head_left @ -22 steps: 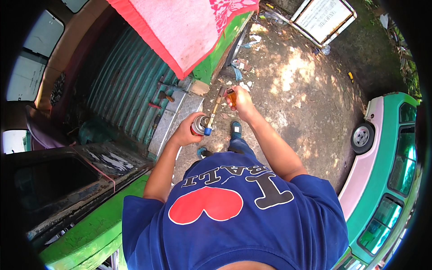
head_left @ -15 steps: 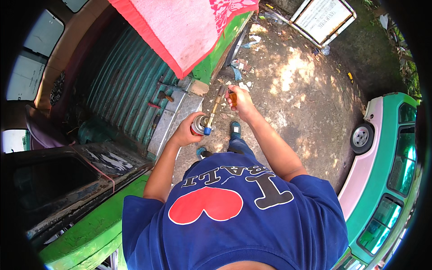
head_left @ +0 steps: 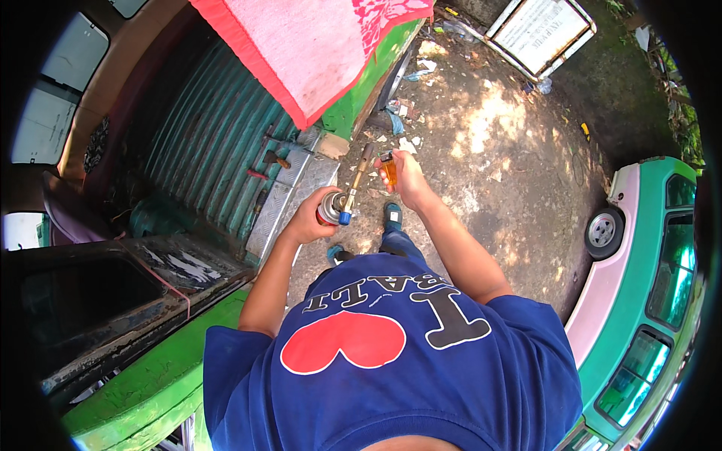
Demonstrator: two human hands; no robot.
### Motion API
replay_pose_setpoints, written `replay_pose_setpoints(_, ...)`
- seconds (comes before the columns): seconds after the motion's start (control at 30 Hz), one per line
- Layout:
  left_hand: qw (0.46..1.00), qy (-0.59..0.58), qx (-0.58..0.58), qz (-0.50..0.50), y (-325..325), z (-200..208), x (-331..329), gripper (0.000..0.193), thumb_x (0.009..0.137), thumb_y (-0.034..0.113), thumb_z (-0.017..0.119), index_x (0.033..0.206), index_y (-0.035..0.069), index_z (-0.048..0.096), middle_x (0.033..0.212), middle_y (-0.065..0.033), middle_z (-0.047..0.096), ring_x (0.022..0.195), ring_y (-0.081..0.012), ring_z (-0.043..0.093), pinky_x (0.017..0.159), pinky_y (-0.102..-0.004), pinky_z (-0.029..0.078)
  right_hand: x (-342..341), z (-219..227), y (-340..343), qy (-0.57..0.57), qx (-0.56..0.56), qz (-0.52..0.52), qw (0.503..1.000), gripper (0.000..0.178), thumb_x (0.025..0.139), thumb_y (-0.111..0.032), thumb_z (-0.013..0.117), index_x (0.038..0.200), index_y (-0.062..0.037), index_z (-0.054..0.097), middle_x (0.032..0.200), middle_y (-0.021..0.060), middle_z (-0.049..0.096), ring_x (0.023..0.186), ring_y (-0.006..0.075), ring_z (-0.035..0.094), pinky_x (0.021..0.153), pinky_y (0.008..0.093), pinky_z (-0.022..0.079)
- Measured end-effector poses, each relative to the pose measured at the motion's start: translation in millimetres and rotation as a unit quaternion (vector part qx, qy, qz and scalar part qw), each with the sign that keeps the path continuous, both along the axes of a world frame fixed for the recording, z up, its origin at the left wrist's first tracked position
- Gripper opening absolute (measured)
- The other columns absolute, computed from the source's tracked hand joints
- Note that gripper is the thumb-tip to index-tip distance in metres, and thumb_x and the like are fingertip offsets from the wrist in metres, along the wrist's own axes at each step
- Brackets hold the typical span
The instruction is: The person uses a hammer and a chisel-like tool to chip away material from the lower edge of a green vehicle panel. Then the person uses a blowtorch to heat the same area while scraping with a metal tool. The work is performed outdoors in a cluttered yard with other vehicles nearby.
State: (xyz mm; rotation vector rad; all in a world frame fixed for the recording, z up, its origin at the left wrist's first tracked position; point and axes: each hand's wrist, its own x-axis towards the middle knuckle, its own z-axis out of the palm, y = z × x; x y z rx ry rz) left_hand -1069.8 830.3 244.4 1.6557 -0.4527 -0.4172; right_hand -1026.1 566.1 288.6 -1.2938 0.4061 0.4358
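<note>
My left hand (head_left: pixel 307 218) is wrapped round the can of a gas torch (head_left: pixel 331 207). A blue knob (head_left: pixel 345 218) sits at the base of the torch head, and the brass burner tube (head_left: pixel 359 174) slants up and to the right. In my right hand (head_left: pixel 407 180) is an orange lighter (head_left: pixel 389 168), held upright with its metal top just right of the tube's dark tip. A small gap separates lighter and tube. No flame can be made out at either one.
On the left, a green ribbed truck bed (head_left: pixel 218 128) ends in a metal tread-plate step (head_left: pixel 289 192) with several hand tools (head_left: pixel 277 158) by it. A red and pink cloth (head_left: pixel 301 56) hangs ahead. A green and pink van (head_left: pixel 628 248) stands right, a framed sign (head_left: pixel 540 36) far right.
My right hand has drawn slightly back from the burner tip, so the lighter now shows more fully and stands apart from the tube. The left hand and torch have hardly moved.
</note>
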Motion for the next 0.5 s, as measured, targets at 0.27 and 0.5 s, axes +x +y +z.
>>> replay_pose_setpoints(0.27,0.999,-0.029,0.016,-0.003,-4,0,1,0.072,0.06,0.006,0.075,0.129,0.005,0.054,0.115,-0.0076,0.061,0.107,-0.0176,0.06,0.097,-0.0296,0.045,-5,13,1,-0.014,-0.026,-0.018,0.999,0.036,0.097,-0.039,0.046,0.087,-0.0073,0.06,0.066,-0.0011,0.054,0.056,0.0107,0.048,0.05,0.028,0.038)
replay_pose_setpoints(0.5,0.998,-0.039,0.033,-0.043,-7,3,7,0.073,0.058,0.006,0.075,0.128,0.005,0.053,0.117,-0.0091,0.06,0.109,-0.021,0.06,0.098,-0.031,0.044,-1,11,-12,-0.04,-0.094,-0.024,0.994,0.032,0.093,-0.031,0.045,0.079,-0.0065,0.06,0.063,0.0007,0.055,0.051,0.0106,0.045,0.045,0.0278,0.035)
